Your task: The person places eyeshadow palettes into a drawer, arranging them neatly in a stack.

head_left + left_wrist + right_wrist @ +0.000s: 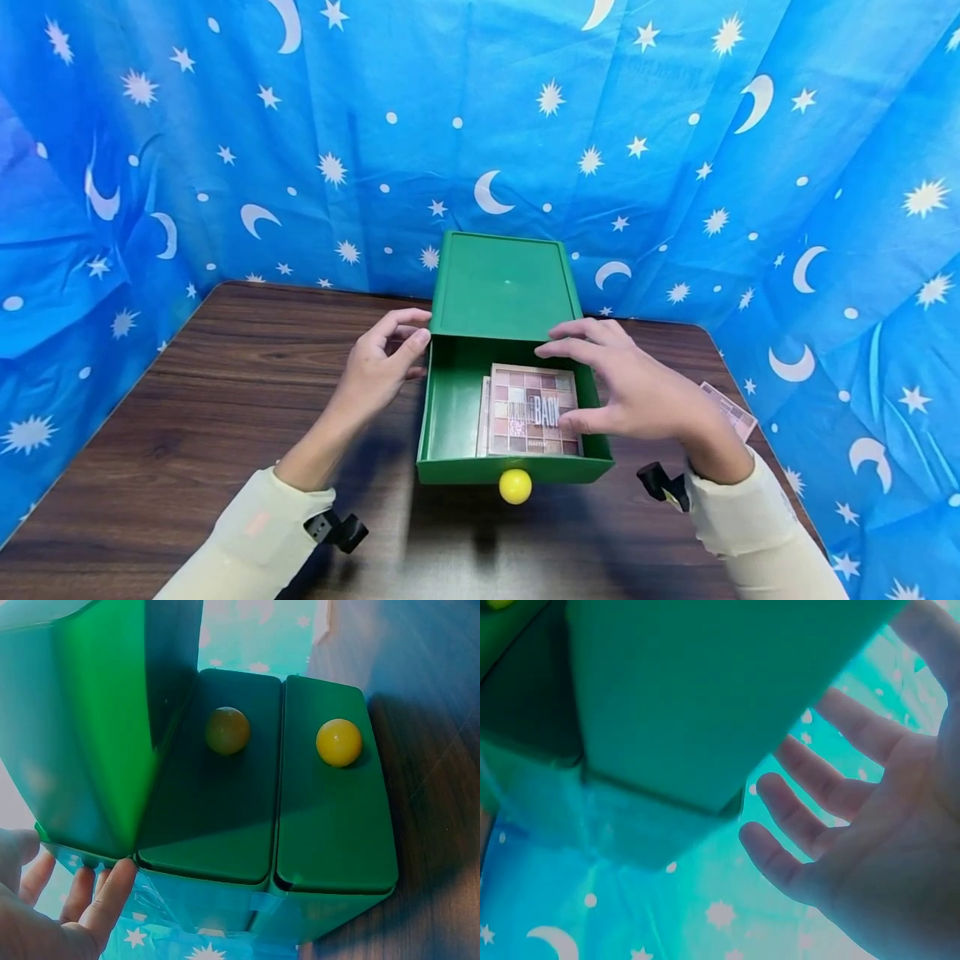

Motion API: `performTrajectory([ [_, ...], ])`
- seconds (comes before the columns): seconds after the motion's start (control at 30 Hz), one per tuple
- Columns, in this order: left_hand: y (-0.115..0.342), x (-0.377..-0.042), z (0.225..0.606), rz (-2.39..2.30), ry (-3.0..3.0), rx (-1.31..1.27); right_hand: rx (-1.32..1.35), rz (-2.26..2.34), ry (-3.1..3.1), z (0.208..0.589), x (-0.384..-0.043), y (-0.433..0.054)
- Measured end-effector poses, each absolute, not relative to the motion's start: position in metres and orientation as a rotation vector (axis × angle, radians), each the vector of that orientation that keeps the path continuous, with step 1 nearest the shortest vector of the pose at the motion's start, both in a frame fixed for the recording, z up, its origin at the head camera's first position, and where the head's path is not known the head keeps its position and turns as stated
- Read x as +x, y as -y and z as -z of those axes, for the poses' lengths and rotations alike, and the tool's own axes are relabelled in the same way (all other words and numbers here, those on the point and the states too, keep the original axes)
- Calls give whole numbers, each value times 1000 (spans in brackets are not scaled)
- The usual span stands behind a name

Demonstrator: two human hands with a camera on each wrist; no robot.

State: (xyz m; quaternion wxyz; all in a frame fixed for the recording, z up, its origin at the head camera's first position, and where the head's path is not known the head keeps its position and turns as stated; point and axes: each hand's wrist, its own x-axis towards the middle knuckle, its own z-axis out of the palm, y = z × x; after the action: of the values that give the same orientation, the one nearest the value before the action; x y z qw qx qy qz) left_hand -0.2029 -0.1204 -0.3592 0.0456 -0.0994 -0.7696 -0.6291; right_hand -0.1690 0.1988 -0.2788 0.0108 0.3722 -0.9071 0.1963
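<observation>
A green drawer unit stands on the table with its top drawer pulled out. Inside lies a pink eyeshadow palette, overlapping another thin palette. My left hand rests its fingertips against the unit's left side, near where the drawer comes out; the left wrist view shows its fingers fairly straight. Over the drawer's right edge is my right hand, fingers spread and holding nothing. Its thumb overlaps the upper palette in the head view; whether they touch I cannot tell.
The open drawer has a yellow knob. Two closed drawers below carry knobs too. Another palette lies at the table's right edge, partly behind my right forearm. Blue star-and-moon cloth hangs around the table.
</observation>
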Motion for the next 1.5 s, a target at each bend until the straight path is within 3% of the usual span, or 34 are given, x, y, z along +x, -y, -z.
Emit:
performTrajectory([
  [0.3,120,-203,358,1916,2352,-299,877,-689,2878,293,-175,-247],
  [0.9,122,-202,359,1887,2382,-298,335,-534,3094,359,-204,-342],
  [1.5,121,-203,359,1896,2374,-297,129,-421,3223,419,-221,-401],
])
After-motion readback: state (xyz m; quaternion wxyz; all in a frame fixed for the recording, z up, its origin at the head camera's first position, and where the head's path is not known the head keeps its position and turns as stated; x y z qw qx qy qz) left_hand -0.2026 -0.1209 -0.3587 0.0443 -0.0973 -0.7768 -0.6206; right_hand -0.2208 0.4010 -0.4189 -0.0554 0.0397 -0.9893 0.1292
